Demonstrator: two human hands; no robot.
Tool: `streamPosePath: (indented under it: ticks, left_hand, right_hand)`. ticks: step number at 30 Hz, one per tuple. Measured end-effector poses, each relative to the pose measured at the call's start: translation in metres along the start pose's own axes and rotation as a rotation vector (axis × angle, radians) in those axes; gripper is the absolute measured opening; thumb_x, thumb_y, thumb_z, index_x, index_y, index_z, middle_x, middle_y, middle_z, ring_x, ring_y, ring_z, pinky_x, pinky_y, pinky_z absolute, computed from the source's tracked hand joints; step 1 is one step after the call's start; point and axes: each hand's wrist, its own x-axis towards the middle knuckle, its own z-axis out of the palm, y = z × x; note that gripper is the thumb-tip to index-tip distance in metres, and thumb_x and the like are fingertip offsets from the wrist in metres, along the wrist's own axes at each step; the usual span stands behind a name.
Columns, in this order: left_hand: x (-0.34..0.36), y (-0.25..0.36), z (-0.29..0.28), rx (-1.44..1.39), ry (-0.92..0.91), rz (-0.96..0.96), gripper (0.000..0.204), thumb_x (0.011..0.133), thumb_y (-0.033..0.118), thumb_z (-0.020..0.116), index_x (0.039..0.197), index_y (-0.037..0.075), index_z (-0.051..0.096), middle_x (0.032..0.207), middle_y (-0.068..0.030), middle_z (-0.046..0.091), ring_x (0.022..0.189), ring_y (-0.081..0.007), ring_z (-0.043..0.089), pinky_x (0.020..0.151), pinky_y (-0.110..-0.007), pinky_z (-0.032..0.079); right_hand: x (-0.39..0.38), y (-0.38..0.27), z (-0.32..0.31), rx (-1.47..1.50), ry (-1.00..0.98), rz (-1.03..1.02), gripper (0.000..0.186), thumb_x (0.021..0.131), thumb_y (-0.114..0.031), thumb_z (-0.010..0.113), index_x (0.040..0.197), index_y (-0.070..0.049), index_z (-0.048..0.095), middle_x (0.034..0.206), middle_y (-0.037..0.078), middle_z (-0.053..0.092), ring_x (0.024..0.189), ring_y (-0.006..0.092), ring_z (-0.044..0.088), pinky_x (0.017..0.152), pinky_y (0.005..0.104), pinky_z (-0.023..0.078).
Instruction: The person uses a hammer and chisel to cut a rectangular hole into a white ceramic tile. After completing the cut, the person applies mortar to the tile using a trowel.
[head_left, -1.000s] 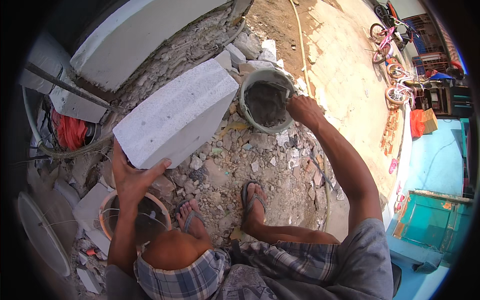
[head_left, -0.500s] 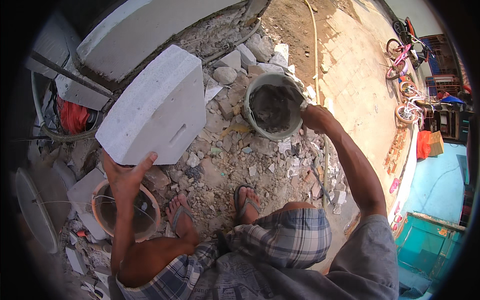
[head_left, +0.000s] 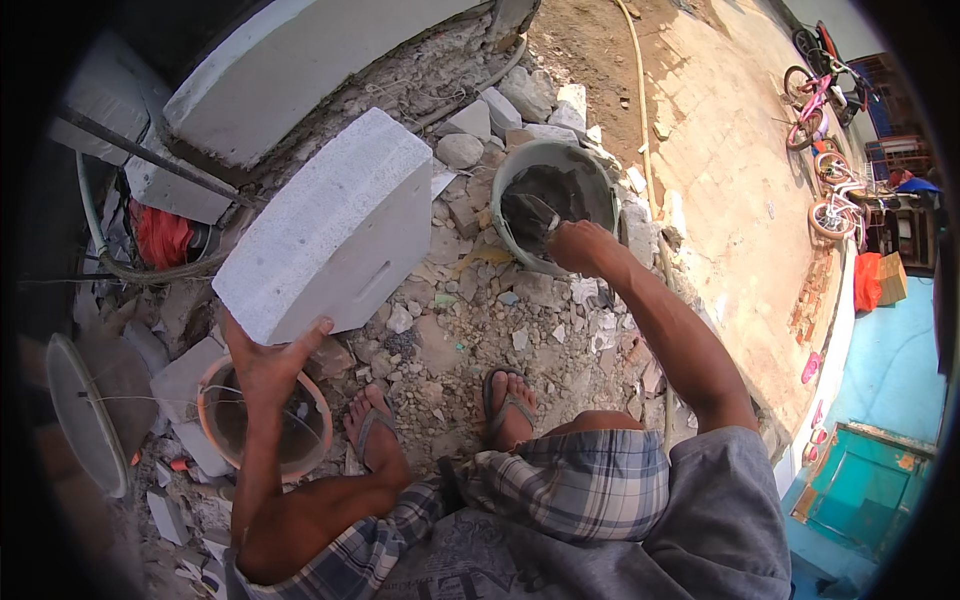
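A thick pale grey concrete block (head_left: 325,230) is held tilted up on the left, with a short slot in its side face. My left hand (head_left: 272,362) grips its lower near corner, thumb on the side face and the other fingers hidden beneath. My right hand (head_left: 585,247) is closed round the handle of a trowel (head_left: 537,208) at the near rim of a grey-green bucket (head_left: 507,238). The trowel's blade dips into wet grey mortar (head_left: 548,182) inside; most of the handle is covered by my fingers.
Rubble (head_left: 440,350) covers the ground around my sandalled feet. An orange-rimmed bucket (head_left: 318,445) stands below my left forearm. Pale blocks (head_left: 300,70) form a low wall at the far left. A yellowish hose (head_left: 640,90) runs along the right; parked bicycles (head_left: 815,115) stand beyond.
My right hand has moved left and nearer, from the bucket's right rim to its near rim, and the trowel blade now shows in the mortar. The left hand still holds the block.
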Motion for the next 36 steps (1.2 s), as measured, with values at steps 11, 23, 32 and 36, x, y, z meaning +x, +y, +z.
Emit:
streamPosePath:
  ticks: [11,23,32,36]
  left_hand:
    - [-0.007,0.001,-0.009,0.028,-0.020,-0.067,0.102,0.069,0.017,0.101,0.149,-0.002,0.041,0.140,-0.0185,0.059,0.127,-0.0275,0.062,0.108,-0.041,0.051]
    - [-0.003,0.029,-0.014,-0.245,-0.021,0.010,0.104,0.067,0.015,0.101,0.151,-0.002,0.040,0.139,-0.0163,0.062,0.129,-0.0255,0.061,0.111,-0.042,0.050]
    - [0.009,0.003,-0.022,-0.073,0.004,0.083,0.110,0.066,0.024,0.102,0.154,0.002,0.039,0.141,-0.0177,0.061,0.132,-0.0283,0.060,0.114,-0.043,0.047]
    - [0.007,0.005,-0.031,-0.132,-0.001,0.081,0.107,0.067,0.024,0.102,0.153,0.001,0.042,0.141,-0.0172,0.062,0.133,-0.0262,0.059,0.114,-0.042,0.047]
  right_hand:
    - [-0.052,0.110,0.041,1.550,-0.525,0.004,0.043,0.114,-0.046,0.047,0.129,-0.008,0.060,0.072,0.004,0.061,0.045,0.0101,0.056,0.035,0.0235,0.045]
    - [-0.129,0.005,0.041,1.613,0.001,-0.339,0.042,0.109,-0.045,0.055,0.126,-0.006,0.059,0.073,0.010,0.061,0.044,0.0184,0.056,0.038,0.0303,0.044]
    - [-0.150,-0.073,-0.029,1.273,0.259,-0.504,0.054,0.107,-0.047,0.055,0.136,-0.002,0.054,0.072,0.006,0.058,0.052,0.0150,0.056,0.050,0.0293,0.046]
    - [-0.140,-0.093,-0.040,1.273,0.293,-0.558,0.052,0.106,-0.041,0.055,0.138,-0.001,0.054,0.075,0.006,0.061,0.050,0.0145,0.054,0.049,0.0285,0.046]
